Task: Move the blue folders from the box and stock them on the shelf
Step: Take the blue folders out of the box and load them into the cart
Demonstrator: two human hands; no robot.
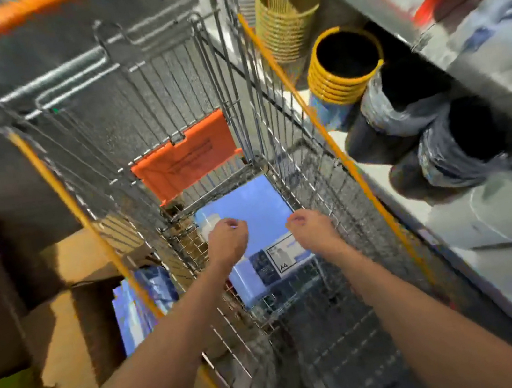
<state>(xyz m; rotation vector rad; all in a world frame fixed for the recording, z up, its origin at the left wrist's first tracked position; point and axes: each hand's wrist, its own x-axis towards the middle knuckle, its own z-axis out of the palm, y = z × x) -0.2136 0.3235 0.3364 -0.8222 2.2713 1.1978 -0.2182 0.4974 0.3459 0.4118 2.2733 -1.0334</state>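
Early stage, by our reading: we make out no blue folders on the shelf [418, 211] right of the cart [144, 87], though much there is blurred. One blue folder pack [249, 201] lies flat in the cart's bottom, A4 label showing. Left hand [226, 240] and right hand [313, 230] sit over it, fingers curled; grip or not, we cannot tell. Cardboard box [62, 291] left of the cart holds more blue folders [144, 298]. Right of the cart: yellow baskets [345, 65], dark bins [468, 143], contents unseen.

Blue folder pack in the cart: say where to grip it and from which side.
Take the blue folder pack by its two long edges, coming down from above, one hand per side. It lies flat on the cart floor, wire walls close around it, so only the top is open.
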